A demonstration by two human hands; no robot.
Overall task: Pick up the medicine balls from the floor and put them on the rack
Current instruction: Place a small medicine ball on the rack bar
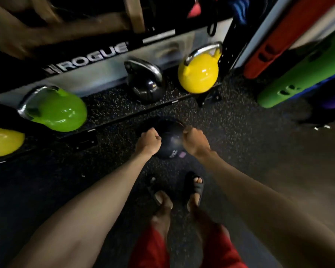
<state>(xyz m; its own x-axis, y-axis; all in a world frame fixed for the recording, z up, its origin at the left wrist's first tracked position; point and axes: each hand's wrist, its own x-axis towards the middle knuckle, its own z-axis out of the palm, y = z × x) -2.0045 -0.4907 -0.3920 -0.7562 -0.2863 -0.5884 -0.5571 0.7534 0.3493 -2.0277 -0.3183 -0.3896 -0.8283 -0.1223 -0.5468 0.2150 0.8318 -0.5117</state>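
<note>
A dark medicine ball [170, 141] marked 2KG is low over the speckled floor, just ahead of my feet. My left hand [148, 141] grips its left side and my right hand [194, 141] grips its right side, fingers curled round the ball and hidden behind it. Whether the ball touches the floor I cannot tell. The black rack [89, 59] with white lettering runs across the back, its low shelf directly beyond the ball.
On the rack's low shelf sit a green kettlebell [58, 111], a black kettlebell [145, 82], a yellow kettlebell [198, 72] and another yellow one [2, 141] at far left. Red [278, 43] and green [302, 78] padded bags lean at right. My sandalled feet [193, 188] stand below the ball.
</note>
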